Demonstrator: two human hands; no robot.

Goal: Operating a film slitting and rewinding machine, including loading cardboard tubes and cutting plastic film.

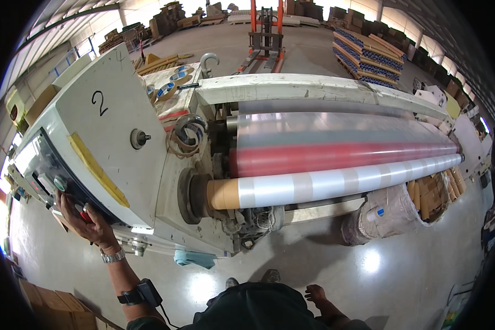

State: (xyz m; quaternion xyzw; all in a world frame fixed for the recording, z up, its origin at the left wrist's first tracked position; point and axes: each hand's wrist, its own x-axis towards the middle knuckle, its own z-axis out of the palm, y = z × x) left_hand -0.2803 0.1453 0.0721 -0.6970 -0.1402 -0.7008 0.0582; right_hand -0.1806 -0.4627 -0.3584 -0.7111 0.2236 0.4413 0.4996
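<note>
My left hand (95, 228) is at the dark control panel (45, 162) of a white machine cabinet (107, 148). Its fingers are apart, with a fingertip by a round, light-coloured button (60, 183) and a red knob (86, 214) between the fingers. My right hand (315, 293) hangs low beside my body, holding nothing, its fingers loosely apart. In front of me a long roll (319, 180) wrapped in whitish banded film on a brown core (220, 193) lies across the machine. Behind it runs a red roll (335, 157) beneath a clear film web (330, 127).
A pale sack (371, 217) holding brown cardboard tubes stands under the roll's right part. Tape rolls (169, 89) lie on the machine top. A teal cloth (195, 258) hangs below the cabinet. Cardboard boxes (55, 305) sit at lower left; an orange lift truck (267, 41) stands behind.
</note>
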